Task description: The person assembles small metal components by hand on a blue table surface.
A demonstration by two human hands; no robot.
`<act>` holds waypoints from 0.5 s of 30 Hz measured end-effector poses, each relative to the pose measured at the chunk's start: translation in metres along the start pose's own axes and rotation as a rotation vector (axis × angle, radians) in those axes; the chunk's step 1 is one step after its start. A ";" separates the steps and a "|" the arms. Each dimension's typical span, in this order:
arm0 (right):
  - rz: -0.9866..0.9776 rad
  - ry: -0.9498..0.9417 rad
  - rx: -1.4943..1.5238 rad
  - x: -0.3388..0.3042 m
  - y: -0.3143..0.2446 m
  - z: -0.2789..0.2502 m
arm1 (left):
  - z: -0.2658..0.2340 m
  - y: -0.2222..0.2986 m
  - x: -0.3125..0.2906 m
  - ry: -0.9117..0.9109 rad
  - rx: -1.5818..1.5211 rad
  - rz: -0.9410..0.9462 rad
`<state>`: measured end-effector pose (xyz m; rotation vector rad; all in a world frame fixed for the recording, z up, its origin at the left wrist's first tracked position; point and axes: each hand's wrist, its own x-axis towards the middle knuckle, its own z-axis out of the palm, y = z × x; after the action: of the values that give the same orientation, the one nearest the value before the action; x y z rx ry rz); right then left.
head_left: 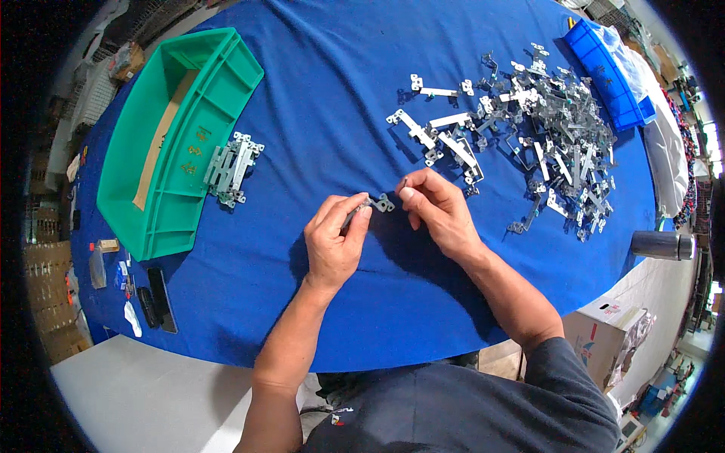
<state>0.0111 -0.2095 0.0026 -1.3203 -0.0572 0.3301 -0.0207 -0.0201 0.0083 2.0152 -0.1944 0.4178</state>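
In the head view, a metal bracket (384, 202) is pinched by the left hand (332, 240) above the blue-draped surface (325, 113); a tiny dark piece (404, 182) seems pinched by the right hand (447, 213). Two-handed handling is apparently underway; steady alignment seems called for.

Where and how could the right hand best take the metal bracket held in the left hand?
Probably take the metal bracket by its lobed end, coming from the right: that end juts out of the left hand, which hides part of the rest, toward the right hand.
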 end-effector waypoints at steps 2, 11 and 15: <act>0.028 -0.043 -0.133 -0.002 -0.010 0.001 | -0.001 -0.005 -0.001 0.048 0.010 0.038; -0.096 -0.110 -0.532 -0.004 -0.010 0.004 | 0.000 -0.007 -0.002 0.043 -0.125 -0.219; -0.107 -0.110 -0.529 -0.004 -0.010 0.004 | -0.004 -0.018 0.006 -0.017 -0.105 -0.183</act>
<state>0.0089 -0.2086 0.0141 -1.8132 -0.3241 0.3067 -0.0105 -0.0077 -0.0027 1.9139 -0.0403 0.2688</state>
